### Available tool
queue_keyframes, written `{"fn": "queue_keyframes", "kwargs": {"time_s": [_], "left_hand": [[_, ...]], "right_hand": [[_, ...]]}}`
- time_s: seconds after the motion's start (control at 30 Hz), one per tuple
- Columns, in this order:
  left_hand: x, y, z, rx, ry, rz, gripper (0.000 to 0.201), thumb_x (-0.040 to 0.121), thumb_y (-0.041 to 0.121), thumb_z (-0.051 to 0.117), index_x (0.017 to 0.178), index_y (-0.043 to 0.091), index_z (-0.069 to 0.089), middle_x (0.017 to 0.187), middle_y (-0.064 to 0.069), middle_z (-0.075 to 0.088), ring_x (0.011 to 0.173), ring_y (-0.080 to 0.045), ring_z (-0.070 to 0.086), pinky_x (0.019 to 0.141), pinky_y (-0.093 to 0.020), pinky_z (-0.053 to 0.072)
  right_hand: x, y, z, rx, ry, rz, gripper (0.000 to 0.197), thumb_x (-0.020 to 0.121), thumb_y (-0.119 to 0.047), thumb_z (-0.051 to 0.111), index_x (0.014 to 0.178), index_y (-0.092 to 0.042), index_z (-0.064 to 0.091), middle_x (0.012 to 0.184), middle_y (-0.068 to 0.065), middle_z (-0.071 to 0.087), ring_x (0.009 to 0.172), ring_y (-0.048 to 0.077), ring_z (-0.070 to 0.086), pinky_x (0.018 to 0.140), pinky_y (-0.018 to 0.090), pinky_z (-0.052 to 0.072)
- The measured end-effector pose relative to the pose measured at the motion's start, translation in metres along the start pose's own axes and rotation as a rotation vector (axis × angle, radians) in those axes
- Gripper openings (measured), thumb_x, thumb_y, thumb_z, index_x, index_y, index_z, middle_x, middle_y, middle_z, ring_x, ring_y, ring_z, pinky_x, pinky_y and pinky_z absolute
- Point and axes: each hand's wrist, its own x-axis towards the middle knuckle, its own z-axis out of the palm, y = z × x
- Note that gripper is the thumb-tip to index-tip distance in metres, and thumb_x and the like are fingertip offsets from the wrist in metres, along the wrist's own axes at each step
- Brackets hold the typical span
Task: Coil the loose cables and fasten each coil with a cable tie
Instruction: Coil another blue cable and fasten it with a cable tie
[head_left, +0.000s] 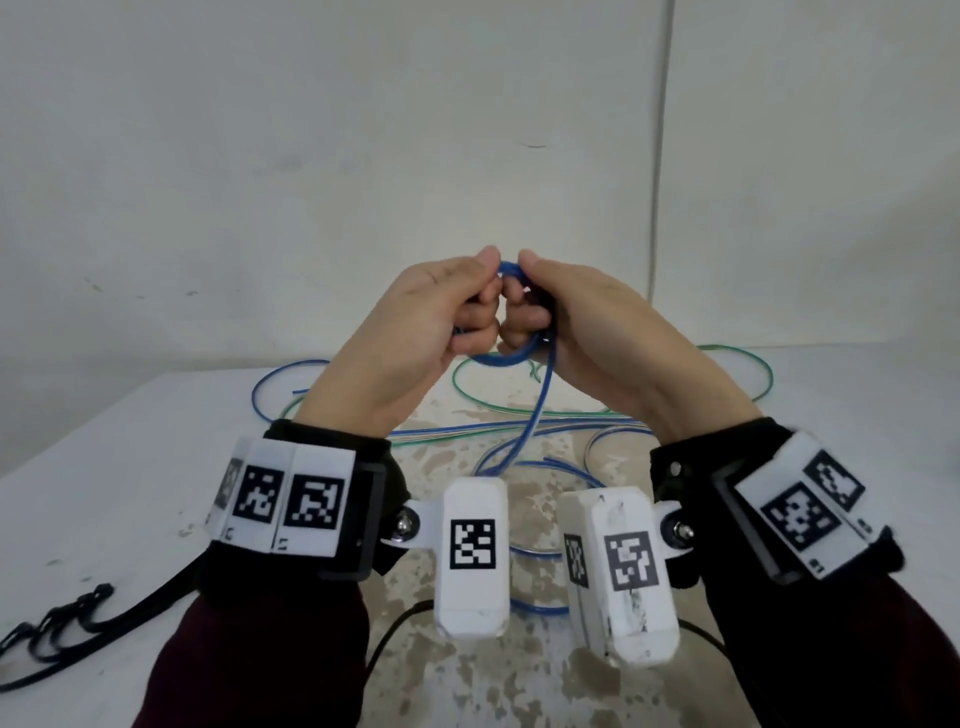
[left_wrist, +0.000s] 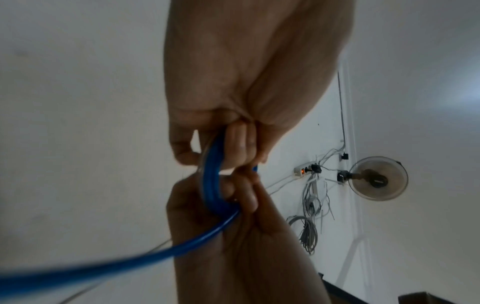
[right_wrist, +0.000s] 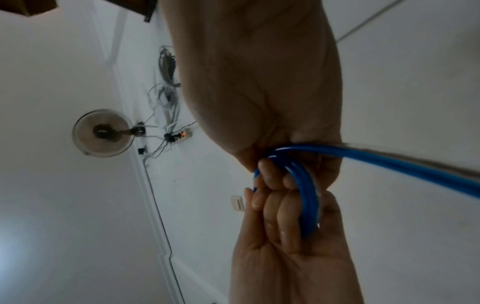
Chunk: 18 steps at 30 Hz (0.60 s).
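Note:
Both hands are raised above the table and meet around a small coil of blue cable (head_left: 511, 358). My left hand (head_left: 475, 296) curls its fingers through the coil's left side, and my right hand (head_left: 530, 306) grips the right side, thumbs on top. One blue tail (head_left: 537, 415) hangs from the coil down to the table. The left wrist view shows the left hand (left_wrist: 233, 144) and the right hand (left_wrist: 241, 195) wrapped round the blue loops (left_wrist: 211, 185). In the right wrist view the same blue loops (right_wrist: 303, 185) pass through the right hand's fingers (right_wrist: 275, 172). Black cable ties (head_left: 57, 618) lie at the table's near left.
More loose blue cable (head_left: 270, 387) and green cable (head_left: 737, 349) sprawl over the white table (head_left: 130, 457) under and behind the hands. A plain wall stands close behind. The wrist views show a wall fan (left_wrist: 378, 178) and a power strip (left_wrist: 302, 170) far off.

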Motion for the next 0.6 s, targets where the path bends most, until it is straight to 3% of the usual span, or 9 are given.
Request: {"fn": "queue_keyframes", "kwargs": {"time_s": [0.1, 0.17, 0.3, 0.37, 0.47, 0.53, 0.6], "left_hand": [[0.002, 0.002, 0.003, -0.069, 0.134, 0.148, 0.039, 0.103, 0.024, 0.035, 0.067, 0.012, 0.040, 0.052, 0.007, 0.028, 0.047, -0.010, 0.024, 0.055, -0.024, 0.019], [0.003, 0.002, 0.005, -0.124, 0.161, 0.187, 0.039, 0.104, 0.023, 0.034, 0.067, 0.011, 0.040, 0.052, 0.008, 0.028, 0.045, -0.009, 0.023, 0.056, -0.025, 0.019], [0.003, 0.002, 0.009, -0.117, 0.034, 0.070, 0.038, 0.101, 0.021, 0.037, 0.066, 0.009, 0.046, 0.051, 0.002, 0.040, 0.042, -0.012, 0.028, 0.047, -0.021, 0.027], [0.000, 0.003, 0.005, -0.042, -0.033, 0.014, 0.038, 0.100, 0.021, 0.040, 0.064, 0.009, 0.045, 0.054, 0.005, 0.048, 0.042, -0.010, 0.026, 0.045, -0.020, 0.027], [-0.003, 0.004, -0.003, 0.061, -0.047, 0.049, 0.036, 0.101, 0.020, 0.038, 0.067, 0.008, 0.041, 0.058, 0.006, 0.049, 0.044, -0.009, 0.022, 0.046, -0.019, 0.023], [-0.002, 0.003, 0.000, 0.093, 0.011, 0.137, 0.036, 0.102, 0.021, 0.038, 0.068, 0.008, 0.042, 0.057, -0.001, 0.033, 0.046, -0.020, 0.019, 0.050, -0.024, 0.017], [-0.001, 0.002, 0.005, 0.022, 0.101, 0.195, 0.037, 0.102, 0.024, 0.041, 0.067, 0.011, 0.041, 0.054, -0.001, 0.025, 0.050, -0.039, 0.021, 0.061, -0.037, 0.014]], "right_hand": [[-0.001, -0.005, 0.000, 0.142, -0.036, 0.006, 0.037, 0.104, -0.024, 0.028, 0.081, -0.013, 0.055, 0.059, -0.003, 0.050, 0.060, 0.011, 0.054, 0.074, 0.026, 0.050], [-0.003, -0.008, -0.002, 0.126, -0.058, -0.023, 0.035, 0.104, -0.024, 0.028, 0.083, -0.014, 0.054, 0.060, -0.004, 0.048, 0.064, 0.010, 0.053, 0.079, 0.028, 0.050], [-0.005, -0.009, -0.006, 0.008, -0.049, -0.083, 0.036, 0.104, -0.025, 0.031, 0.076, -0.012, 0.050, 0.052, -0.007, 0.034, 0.062, 0.016, 0.039, 0.075, 0.028, 0.043], [-0.006, -0.007, -0.008, -0.099, -0.054, -0.070, 0.037, 0.104, -0.025, 0.034, 0.074, -0.011, 0.051, 0.052, -0.007, 0.033, 0.057, 0.013, 0.036, 0.068, 0.023, 0.040], [-0.008, -0.005, -0.004, -0.150, -0.053, -0.067, 0.037, 0.103, -0.026, 0.037, 0.073, -0.011, 0.053, 0.054, -0.003, 0.033, 0.055, 0.010, 0.035, 0.066, 0.023, 0.037], [-0.008, -0.007, 0.000, -0.125, -0.034, -0.088, 0.038, 0.103, -0.028, 0.037, 0.073, -0.011, 0.054, 0.054, -0.002, 0.038, 0.055, 0.010, 0.039, 0.066, 0.023, 0.039], [-0.009, -0.010, 0.002, -0.094, -0.021, -0.107, 0.042, 0.103, -0.031, 0.034, 0.075, -0.011, 0.058, 0.056, -0.001, 0.048, 0.057, 0.011, 0.048, 0.068, 0.024, 0.047]]}}
